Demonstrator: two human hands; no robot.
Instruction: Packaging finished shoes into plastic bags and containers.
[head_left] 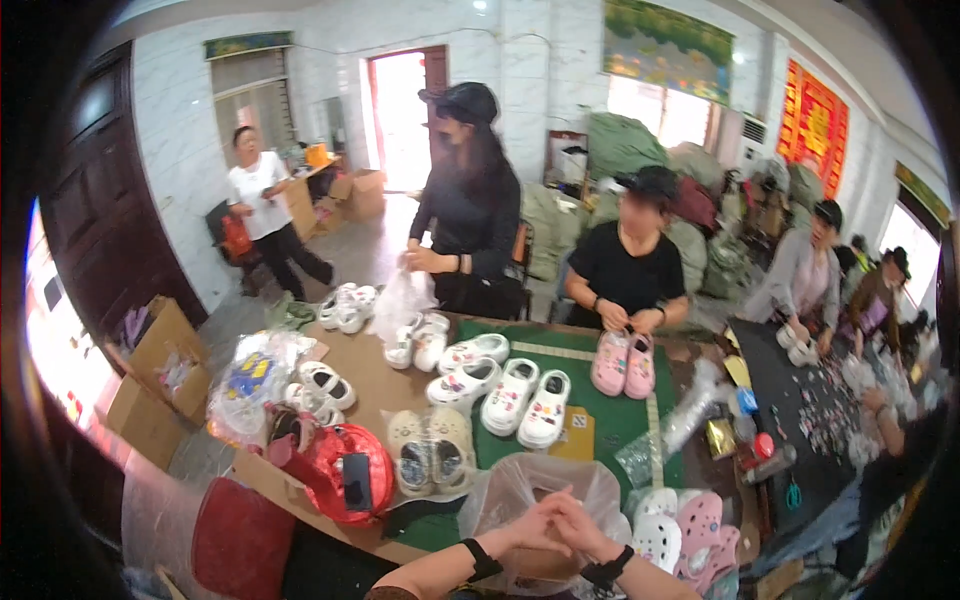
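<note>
My left hand (528, 530) and my right hand (582, 528) meet at the fingers above a box (540, 565) lined with a clear plastic bag (500, 490). Their fingers are bent and pressed together; whether something small is between them I cannot make out. Both wrists wear dark bands. Beyond the bag, white clogs with coloured charms (511, 396) stand on a green mat (600, 440). A bagged beige pair (430, 450) lies left of it. To the right of my hands are a white clog (657, 535) and pink clogs (700, 525).
A red bag (345, 455) with a phone (356, 481) lies at the left. Across the table one person holds a plastic bag (403, 300), another pink clogs (622, 362). Small charms (830, 420) cover a dark table at the right. Cardboard boxes (155, 375) stand on the left floor.
</note>
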